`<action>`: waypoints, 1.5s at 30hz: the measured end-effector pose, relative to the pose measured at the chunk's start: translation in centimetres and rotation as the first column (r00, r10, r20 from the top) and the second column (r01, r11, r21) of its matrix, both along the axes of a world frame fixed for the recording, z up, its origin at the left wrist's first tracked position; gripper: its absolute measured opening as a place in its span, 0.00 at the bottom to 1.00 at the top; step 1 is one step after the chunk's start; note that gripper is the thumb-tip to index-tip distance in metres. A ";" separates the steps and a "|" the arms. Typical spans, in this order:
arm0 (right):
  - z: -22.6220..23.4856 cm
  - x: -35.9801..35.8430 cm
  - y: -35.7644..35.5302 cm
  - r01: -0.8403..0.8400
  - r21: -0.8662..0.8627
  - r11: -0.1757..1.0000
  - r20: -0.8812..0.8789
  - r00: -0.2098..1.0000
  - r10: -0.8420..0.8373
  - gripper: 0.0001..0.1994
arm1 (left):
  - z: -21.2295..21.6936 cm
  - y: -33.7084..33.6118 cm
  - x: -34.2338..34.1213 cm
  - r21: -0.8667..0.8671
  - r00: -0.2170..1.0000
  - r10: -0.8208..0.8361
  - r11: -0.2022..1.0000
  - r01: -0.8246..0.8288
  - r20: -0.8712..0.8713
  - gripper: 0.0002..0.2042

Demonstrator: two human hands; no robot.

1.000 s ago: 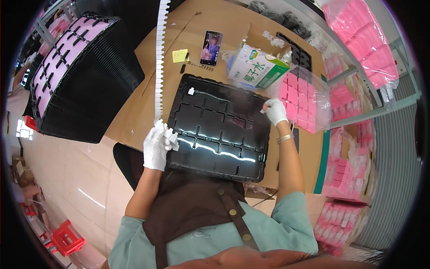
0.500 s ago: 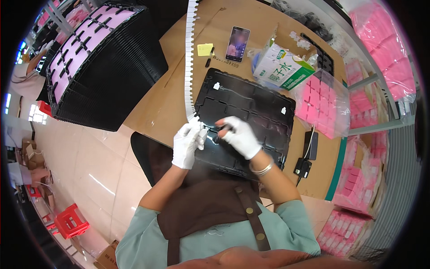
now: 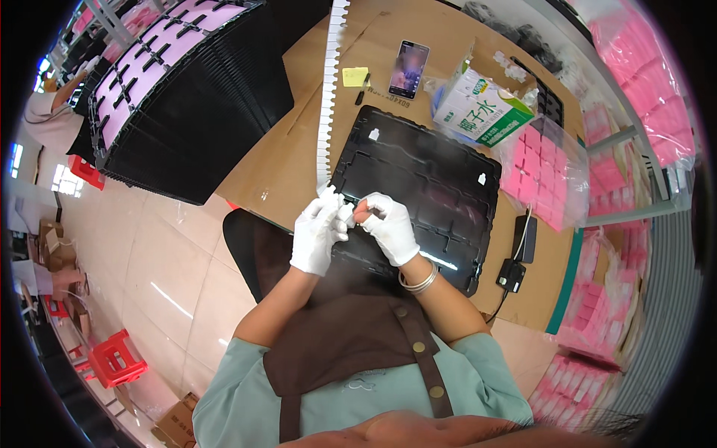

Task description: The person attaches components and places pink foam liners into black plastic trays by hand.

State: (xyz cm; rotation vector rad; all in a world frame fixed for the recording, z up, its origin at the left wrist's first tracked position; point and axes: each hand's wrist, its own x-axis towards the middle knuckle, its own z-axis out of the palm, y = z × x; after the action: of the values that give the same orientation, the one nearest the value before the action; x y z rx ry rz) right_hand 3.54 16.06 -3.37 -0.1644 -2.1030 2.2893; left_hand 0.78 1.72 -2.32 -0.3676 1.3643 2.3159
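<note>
Brown tabletop (image 3: 280, 166) bears a black tray (image 3: 426, 172) holding white pieces (image 3: 482, 179).

Place: a factory workshop.
Table (image 3: 295, 145): topped with cardboard.
Trays (image 3: 202, 119): black, tall stack.
Shelves (image 3: 612, 140): metal, with bagged pink packs (image 3: 642, 82).
Stool (image 3: 117, 362): red, on tiled floor (image 3: 175, 261).
Co-worker (image 3: 48, 113): far left.

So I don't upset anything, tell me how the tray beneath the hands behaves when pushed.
The tray is probably light for its size, given its thin moulded look. Its gloss hints it's slippery. Lying flat, it should slide rather than tip.
</note>
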 end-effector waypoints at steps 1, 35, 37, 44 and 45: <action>0.2 0.2 0.0 0.049 0.002 0.999 -0.060 0.997 -0.049 0.02 | -0.1 0.0 0.0 0.057 1.000 -0.009 0.998 0.008 0.013 0.09; 0.1 14.4 16.4 0.307 0.442 0.843 0.145 0.903 -0.405 0.12 | -3.8 -1.2 -0.9 -0.342 0.970 0.037 0.932 -0.121 -0.241 0.06; 1.5 11.8 17.7 0.321 0.430 0.844 0.126 0.904 -0.409 0.09 | -3.8 -1.4 -1.0 -0.346 0.971 0.029 0.931 -0.112 -0.237 0.06; -1.7 0.9 23.3 0.300 0.827 0.475 -0.001 0.847 -0.532 0.05 | -4.2 -1.4 -1.0 -0.346 0.973 0.017 0.933 -0.097 -0.230 0.08; -1.6 0.0 23.5 0.304 0.824 0.478 -0.007 0.850 -0.527 0.05 | -3.9 -1.3 -1.1 -0.346 0.971 0.022 0.932 -0.105 -0.237 0.08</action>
State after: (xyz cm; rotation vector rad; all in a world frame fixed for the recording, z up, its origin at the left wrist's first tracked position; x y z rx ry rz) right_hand 3.52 39.53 -4.98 -0.8571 -2.5937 0.9066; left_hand -0.27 0.37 -6.23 -0.2588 1.9248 2.2096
